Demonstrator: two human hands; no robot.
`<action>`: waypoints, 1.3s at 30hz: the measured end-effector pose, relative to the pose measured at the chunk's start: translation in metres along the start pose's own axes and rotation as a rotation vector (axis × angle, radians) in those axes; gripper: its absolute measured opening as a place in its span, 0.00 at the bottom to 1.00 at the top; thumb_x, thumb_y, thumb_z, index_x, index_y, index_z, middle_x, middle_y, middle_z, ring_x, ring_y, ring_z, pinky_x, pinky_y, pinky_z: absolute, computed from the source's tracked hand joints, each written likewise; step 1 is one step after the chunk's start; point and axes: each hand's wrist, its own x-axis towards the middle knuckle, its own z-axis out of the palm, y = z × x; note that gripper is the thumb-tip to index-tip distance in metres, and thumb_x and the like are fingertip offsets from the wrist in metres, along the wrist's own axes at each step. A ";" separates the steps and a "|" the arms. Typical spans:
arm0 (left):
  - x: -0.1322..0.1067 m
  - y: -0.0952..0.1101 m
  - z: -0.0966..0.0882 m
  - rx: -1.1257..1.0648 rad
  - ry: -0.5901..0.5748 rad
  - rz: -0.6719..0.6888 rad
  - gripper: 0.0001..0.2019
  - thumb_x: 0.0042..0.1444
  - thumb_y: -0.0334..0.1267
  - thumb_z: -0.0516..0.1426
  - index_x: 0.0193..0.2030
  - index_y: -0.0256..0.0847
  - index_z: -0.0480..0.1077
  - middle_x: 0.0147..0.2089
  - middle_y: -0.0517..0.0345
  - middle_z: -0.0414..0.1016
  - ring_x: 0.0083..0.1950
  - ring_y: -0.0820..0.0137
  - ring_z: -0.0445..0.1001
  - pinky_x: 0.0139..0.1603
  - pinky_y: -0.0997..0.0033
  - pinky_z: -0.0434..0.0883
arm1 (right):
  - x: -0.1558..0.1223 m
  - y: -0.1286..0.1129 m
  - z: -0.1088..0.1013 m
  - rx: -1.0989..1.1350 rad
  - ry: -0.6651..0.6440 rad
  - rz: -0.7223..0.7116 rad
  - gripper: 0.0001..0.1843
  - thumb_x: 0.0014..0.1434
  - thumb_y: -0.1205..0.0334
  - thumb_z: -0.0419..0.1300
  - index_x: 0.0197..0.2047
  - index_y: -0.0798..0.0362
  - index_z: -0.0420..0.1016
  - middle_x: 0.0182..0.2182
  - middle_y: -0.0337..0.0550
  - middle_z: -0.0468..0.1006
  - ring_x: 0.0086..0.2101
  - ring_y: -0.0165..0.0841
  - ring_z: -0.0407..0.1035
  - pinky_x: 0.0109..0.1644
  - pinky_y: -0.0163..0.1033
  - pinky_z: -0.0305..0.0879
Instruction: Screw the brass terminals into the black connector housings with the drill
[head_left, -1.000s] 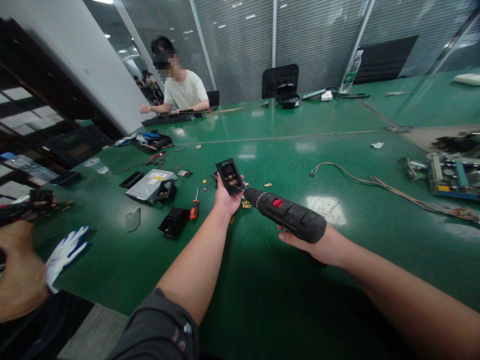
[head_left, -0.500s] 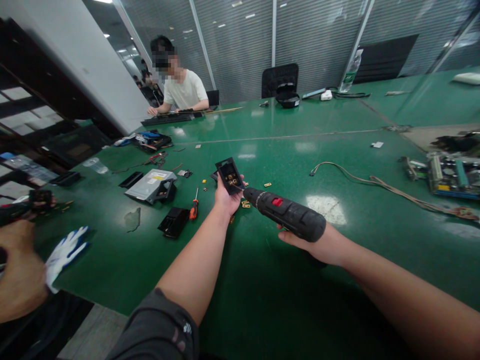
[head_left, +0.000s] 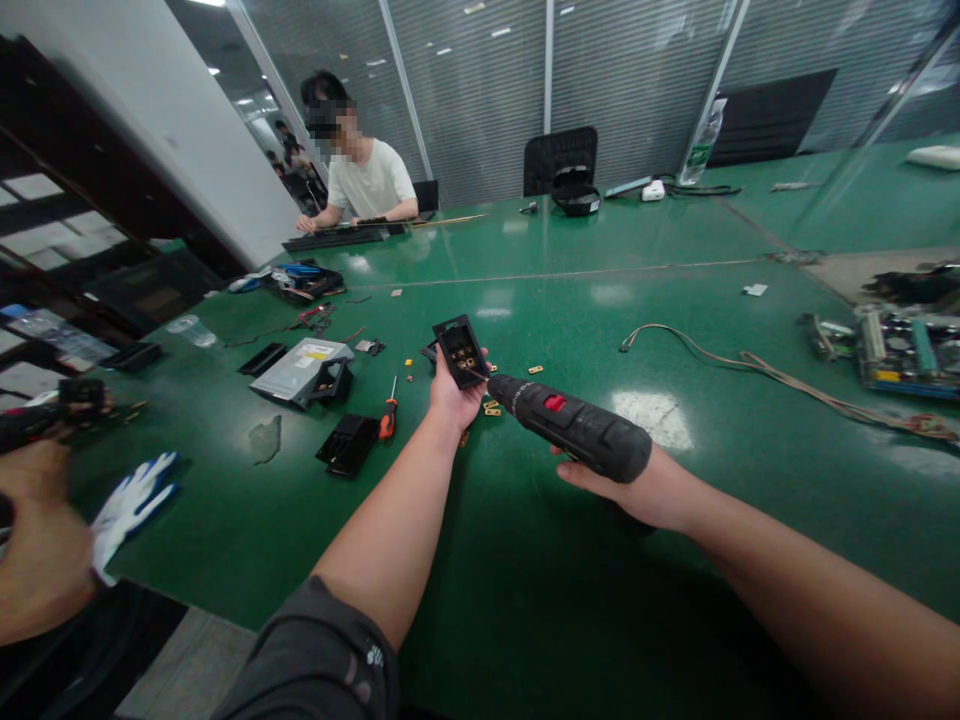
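Observation:
My left hand (head_left: 456, 402) is closed around a black plastic box (head_left: 459, 345), held tilted above the table with its open side toward me. Brass-coloured metal parts show inside it. In my right hand (head_left: 637, 490) is a black cordless drill (head_left: 574, 425) with a red switch on top. Its thin bit points left into the box, at the brass parts; whether the tip touches one is too small to tell. Several small brass pieces (head_left: 491, 408) lie on the table beside my left hand. An orange-handled screwdriver (head_left: 388, 418) rests left of my forearm, next to another black box (head_left: 348, 445).
A grey metal drive (head_left: 300, 370) lies to the left, near a white glove (head_left: 135, 510). At the left edge, a co-worker's hand (head_left: 37, 500) holds a dark tool. Another person (head_left: 371, 180) sits across the table. Cables (head_left: 750, 362) and a circuit board (head_left: 911, 345) are at right.
The black box has shifted very slightly to the right in my left hand. The drill has hardly moved and still points into it.

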 end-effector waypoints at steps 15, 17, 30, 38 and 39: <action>0.001 0.000 0.000 -0.003 0.005 0.005 0.29 0.87 0.61 0.51 0.64 0.38 0.83 0.44 0.48 0.90 0.33 0.64 0.86 0.35 0.67 0.82 | 0.000 -0.001 -0.001 -0.002 -0.001 -0.004 0.22 0.68 0.51 0.75 0.61 0.49 0.86 0.50 0.50 0.94 0.50 0.48 0.90 0.62 0.56 0.88; 0.000 0.000 0.001 -0.002 0.002 0.011 0.29 0.88 0.60 0.51 0.63 0.38 0.84 0.44 0.48 0.90 0.33 0.65 0.86 0.35 0.68 0.81 | 0.000 0.000 -0.001 -0.003 -0.002 -0.010 0.21 0.68 0.51 0.75 0.61 0.48 0.86 0.50 0.50 0.93 0.51 0.48 0.90 0.62 0.55 0.87; 0.001 0.000 0.000 -0.005 0.004 0.003 0.28 0.87 0.60 0.52 0.64 0.39 0.84 0.43 0.49 0.91 0.32 0.64 0.86 0.33 0.68 0.81 | 0.001 -0.002 0.001 0.004 0.014 -0.002 0.19 0.67 0.51 0.75 0.57 0.47 0.86 0.48 0.49 0.93 0.50 0.49 0.89 0.64 0.59 0.86; -0.001 -0.001 0.002 -0.007 0.008 0.013 0.29 0.87 0.60 0.52 0.61 0.38 0.84 0.42 0.49 0.90 0.32 0.65 0.85 0.34 0.68 0.80 | 0.000 0.000 0.004 -0.016 0.016 0.011 0.16 0.67 0.50 0.73 0.54 0.47 0.84 0.45 0.48 0.92 0.46 0.47 0.88 0.59 0.57 0.87; -0.001 -0.001 0.002 -0.008 0.004 0.013 0.29 0.88 0.60 0.51 0.61 0.38 0.84 0.41 0.50 0.90 0.31 0.64 0.85 0.34 0.68 0.80 | 0.000 -0.001 0.004 -0.019 0.019 0.010 0.15 0.67 0.50 0.73 0.53 0.47 0.84 0.45 0.48 0.91 0.46 0.47 0.88 0.59 0.57 0.87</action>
